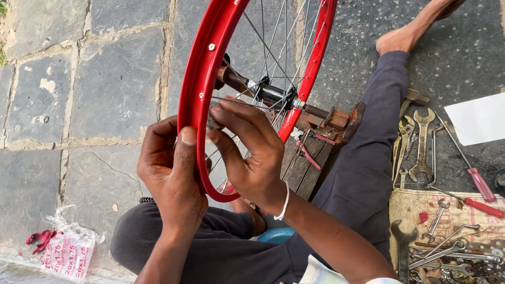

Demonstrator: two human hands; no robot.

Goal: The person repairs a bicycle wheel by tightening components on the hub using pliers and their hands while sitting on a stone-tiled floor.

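While both hands grip it, the glossy red wheel rim (195, 79) stands upright.

Head camera looks steeply down (close) onto lap and pavement

Hidden and cropped parts around the wheel

The top edge is cutting off the red rim (202, 79); the right hand (247, 152) is covering a small, possibly metal piece at the fingertips, and spanners (452, 252) are running off lower right.
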